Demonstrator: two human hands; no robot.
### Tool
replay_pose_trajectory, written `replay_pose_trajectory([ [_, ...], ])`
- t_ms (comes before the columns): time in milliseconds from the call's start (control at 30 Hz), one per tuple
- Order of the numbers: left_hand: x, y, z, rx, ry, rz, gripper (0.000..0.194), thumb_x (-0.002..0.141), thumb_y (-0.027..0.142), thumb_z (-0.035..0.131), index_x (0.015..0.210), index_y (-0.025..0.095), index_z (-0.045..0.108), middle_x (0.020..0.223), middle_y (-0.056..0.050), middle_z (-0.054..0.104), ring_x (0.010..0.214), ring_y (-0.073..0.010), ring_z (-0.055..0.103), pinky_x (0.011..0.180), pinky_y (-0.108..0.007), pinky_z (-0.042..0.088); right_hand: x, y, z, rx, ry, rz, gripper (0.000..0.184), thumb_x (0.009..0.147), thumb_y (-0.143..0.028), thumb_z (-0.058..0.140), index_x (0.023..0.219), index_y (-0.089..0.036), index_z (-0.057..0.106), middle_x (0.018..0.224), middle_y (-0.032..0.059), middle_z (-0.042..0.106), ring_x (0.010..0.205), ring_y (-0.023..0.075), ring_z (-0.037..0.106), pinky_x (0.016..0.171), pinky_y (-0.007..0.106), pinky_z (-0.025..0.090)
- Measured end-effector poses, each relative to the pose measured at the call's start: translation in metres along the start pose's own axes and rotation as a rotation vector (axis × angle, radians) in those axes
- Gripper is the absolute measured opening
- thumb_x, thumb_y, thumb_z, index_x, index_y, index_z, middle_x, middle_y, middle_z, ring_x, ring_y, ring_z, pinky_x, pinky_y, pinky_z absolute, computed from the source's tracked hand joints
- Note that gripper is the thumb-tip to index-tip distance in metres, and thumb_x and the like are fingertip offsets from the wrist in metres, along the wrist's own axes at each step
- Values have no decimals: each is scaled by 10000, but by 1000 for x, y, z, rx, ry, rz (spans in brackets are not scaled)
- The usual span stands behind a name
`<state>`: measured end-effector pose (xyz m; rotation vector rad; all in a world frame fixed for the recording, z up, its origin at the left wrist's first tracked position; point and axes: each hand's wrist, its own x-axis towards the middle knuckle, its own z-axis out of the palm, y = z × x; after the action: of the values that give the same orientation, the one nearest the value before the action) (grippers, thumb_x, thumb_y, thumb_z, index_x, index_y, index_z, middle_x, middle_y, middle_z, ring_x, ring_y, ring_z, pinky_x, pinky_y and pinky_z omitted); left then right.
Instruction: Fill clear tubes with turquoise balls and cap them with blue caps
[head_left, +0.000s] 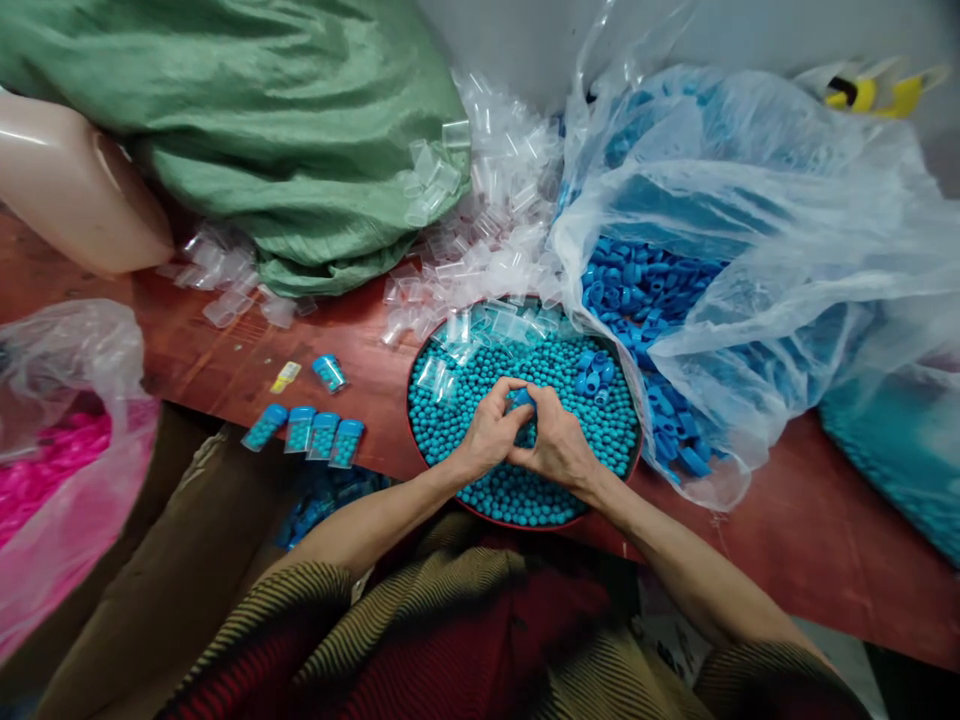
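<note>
A round red tray (636,462) full of small teal beads (480,405) lies on the red table in front of me. Over its middle my left hand (489,432) and my right hand (556,442) meet, fingers closed together on a small vial with a blue cap (522,398). Clear empty vials (491,325) and a few loose blue caps (592,378) lie on the beads at the tray's far side. Several filled, capped vials (309,430) lie in a row on the table to the left.
A clear plastic bag of blue caps (645,285) spills open at the right. A heap of clear vials (499,215) lies behind the tray, beside a green sack (285,130). A bag of pink pieces (52,470) sits at the left.
</note>
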<state>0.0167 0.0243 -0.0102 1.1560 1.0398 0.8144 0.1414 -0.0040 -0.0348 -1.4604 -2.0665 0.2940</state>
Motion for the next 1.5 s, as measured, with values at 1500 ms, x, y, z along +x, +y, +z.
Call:
replay_pose_trajectory([
  [1500, 14, -5, -71, 1403, -305, 333, 543, 858, 81, 364, 1363, 283, 371, 1371, -94, 404, 1076, -231, 532, 811, -353, 491, 16, 33, -27, -195, -312, 175, 455, 904, -314, 452, 1336, -174, 437, 1130, 120, 601, 1041, 242, 588, 800, 330, 490],
])
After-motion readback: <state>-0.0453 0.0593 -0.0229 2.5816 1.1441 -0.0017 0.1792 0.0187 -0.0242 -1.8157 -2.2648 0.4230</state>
